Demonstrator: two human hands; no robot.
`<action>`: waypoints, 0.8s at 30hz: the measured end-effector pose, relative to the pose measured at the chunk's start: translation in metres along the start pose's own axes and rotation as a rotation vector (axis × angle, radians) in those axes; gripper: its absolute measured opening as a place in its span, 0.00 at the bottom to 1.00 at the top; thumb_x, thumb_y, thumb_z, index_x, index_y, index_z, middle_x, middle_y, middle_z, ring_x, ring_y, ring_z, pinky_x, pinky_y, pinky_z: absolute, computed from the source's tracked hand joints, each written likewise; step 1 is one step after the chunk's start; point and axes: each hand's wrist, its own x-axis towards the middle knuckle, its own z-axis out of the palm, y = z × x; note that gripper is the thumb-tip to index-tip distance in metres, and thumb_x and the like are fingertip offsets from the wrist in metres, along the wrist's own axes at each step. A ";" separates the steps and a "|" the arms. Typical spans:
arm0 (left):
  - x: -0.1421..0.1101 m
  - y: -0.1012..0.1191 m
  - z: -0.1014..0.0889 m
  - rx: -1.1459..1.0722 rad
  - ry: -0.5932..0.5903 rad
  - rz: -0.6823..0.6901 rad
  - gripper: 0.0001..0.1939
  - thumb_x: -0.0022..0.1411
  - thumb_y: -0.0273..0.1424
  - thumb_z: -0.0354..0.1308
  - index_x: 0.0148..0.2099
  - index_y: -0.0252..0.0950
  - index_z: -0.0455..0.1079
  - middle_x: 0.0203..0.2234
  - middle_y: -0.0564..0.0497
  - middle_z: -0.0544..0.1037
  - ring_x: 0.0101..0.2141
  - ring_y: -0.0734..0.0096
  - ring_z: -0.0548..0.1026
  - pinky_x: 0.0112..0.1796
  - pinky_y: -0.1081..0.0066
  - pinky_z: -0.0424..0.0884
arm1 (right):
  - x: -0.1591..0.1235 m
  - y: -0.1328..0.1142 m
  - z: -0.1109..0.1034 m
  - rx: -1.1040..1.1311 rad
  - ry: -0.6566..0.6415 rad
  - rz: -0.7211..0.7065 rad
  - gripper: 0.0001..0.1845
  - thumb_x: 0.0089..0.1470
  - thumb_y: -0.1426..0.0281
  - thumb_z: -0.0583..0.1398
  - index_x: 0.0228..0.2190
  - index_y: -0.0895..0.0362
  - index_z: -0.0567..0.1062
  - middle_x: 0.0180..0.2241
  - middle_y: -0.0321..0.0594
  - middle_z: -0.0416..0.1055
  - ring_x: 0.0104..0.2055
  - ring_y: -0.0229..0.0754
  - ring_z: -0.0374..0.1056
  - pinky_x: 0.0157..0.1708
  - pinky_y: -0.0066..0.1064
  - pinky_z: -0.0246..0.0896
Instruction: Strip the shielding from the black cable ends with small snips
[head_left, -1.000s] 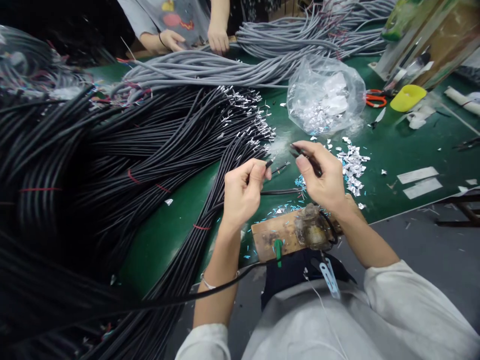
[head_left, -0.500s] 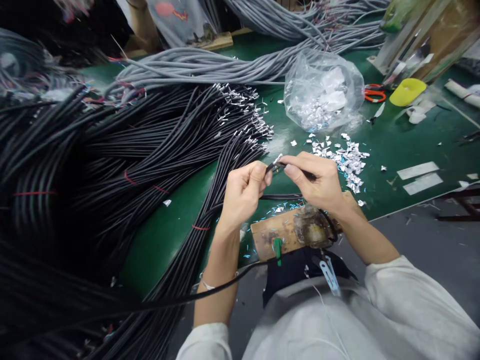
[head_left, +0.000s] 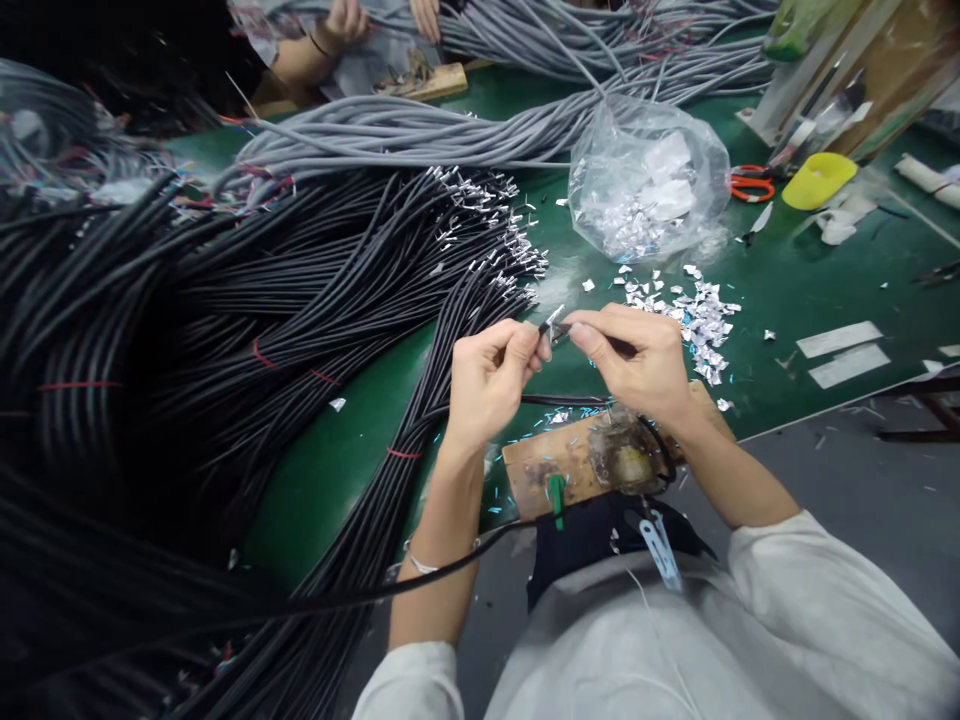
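Note:
My left hand (head_left: 491, 380) is closed around a black cable (head_left: 545, 326) near its end. A short silvery-white tip (head_left: 556, 313) sticks out of the cable past my thumb, pointing up and right. My right hand (head_left: 634, 360) is closed in a pinch on a slim dark tool (head_left: 621, 346), which looks like tweezers; most of it is hidden in the palm. Its narrow end meets or nearly meets the cable end; contact cannot be made out. Below both hands lies a wooden block (head_left: 540, 465) with a worn metal fixture (head_left: 626, 455) and a green clip (head_left: 555, 495).
Bundles of black cables (head_left: 337, 260) fill the left side, with grey cables (head_left: 420, 135) behind. A clear plastic bag (head_left: 649, 185) of foil scraps stands beyond loose foil pieces (head_left: 705, 320). Orange-handled scissors (head_left: 752, 184) lie at right. Another person's hands (head_left: 346, 20) show at the far side.
The silvery tip has come more into view as my hands have drawn slightly apart at the cable end. Across the table, the other person's hands have come into view.

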 end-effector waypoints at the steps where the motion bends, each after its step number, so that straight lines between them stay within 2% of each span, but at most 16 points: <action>1: 0.000 0.000 0.001 0.011 0.007 0.009 0.17 0.62 0.39 0.53 0.26 0.34 0.71 0.18 0.54 0.68 0.18 0.82 0.62 0.19 0.76 0.56 | 0.000 0.001 0.000 0.022 0.019 0.046 0.12 0.55 0.64 0.59 0.34 0.57 0.79 0.26 0.37 0.75 0.27 0.33 0.67 0.30 0.28 0.62; 4: 0.000 -0.001 0.003 0.128 0.018 0.074 0.13 0.60 0.37 0.56 0.28 0.35 0.74 0.20 0.53 0.71 0.21 0.80 0.65 0.22 0.76 0.59 | 0.002 0.005 0.000 0.168 0.041 0.201 0.16 0.49 0.58 0.63 0.34 0.57 0.79 0.28 0.37 0.74 0.28 0.34 0.67 0.28 0.28 0.62; 8: -0.001 -0.004 0.006 0.236 -0.016 0.113 0.09 0.59 0.35 0.58 0.33 0.36 0.76 0.24 0.51 0.75 0.25 0.76 0.69 0.24 0.75 0.62 | 0.004 0.011 0.001 0.318 0.057 0.295 0.16 0.43 0.56 0.66 0.27 0.57 0.78 0.24 0.35 0.72 0.25 0.34 0.65 0.26 0.28 0.62; 12: -0.002 -0.007 0.010 0.224 0.060 0.133 0.07 0.56 0.33 0.61 0.34 0.35 0.76 0.26 0.50 0.76 0.25 0.76 0.71 0.26 0.76 0.66 | 0.005 0.014 0.005 0.368 0.093 0.405 0.17 0.40 0.57 0.67 0.21 0.59 0.75 0.19 0.33 0.67 0.22 0.33 0.62 0.22 0.28 0.58; 15: -0.004 -0.007 0.016 0.251 0.146 0.180 0.05 0.53 0.32 0.63 0.33 0.36 0.76 0.24 0.53 0.75 0.23 0.78 0.70 0.24 0.77 0.65 | 0.002 0.013 0.009 0.277 0.130 0.344 0.15 0.45 0.59 0.65 0.22 0.58 0.72 0.20 0.33 0.66 0.21 0.32 0.58 0.21 0.27 0.55; 19: -0.007 -0.010 0.027 0.462 0.269 0.273 0.03 0.55 0.29 0.61 0.30 0.34 0.74 0.20 0.55 0.69 0.20 0.80 0.65 0.23 0.77 0.61 | -0.008 0.008 0.016 -0.086 0.216 0.089 0.08 0.52 0.68 0.60 0.24 0.57 0.70 0.24 0.35 0.65 0.24 0.33 0.58 0.24 0.29 0.53; 22: -0.007 -0.017 0.029 0.689 0.277 0.364 0.06 0.56 0.23 0.56 0.27 0.34 0.72 0.19 0.55 0.67 0.20 0.78 0.63 0.23 0.75 0.58 | -0.012 0.006 0.017 -0.354 0.147 -0.047 0.03 0.50 0.74 0.58 0.25 0.57 0.70 0.27 0.38 0.66 0.26 0.35 0.58 0.25 0.30 0.50; 24: -0.006 -0.022 0.026 0.795 0.200 0.381 0.08 0.56 0.21 0.54 0.27 0.34 0.71 0.20 0.53 0.67 0.22 0.76 0.63 0.23 0.73 0.56 | -0.009 0.008 0.013 -0.425 0.042 0.002 0.03 0.48 0.75 0.58 0.25 0.57 0.70 0.27 0.38 0.66 0.25 0.35 0.57 0.24 0.30 0.46</action>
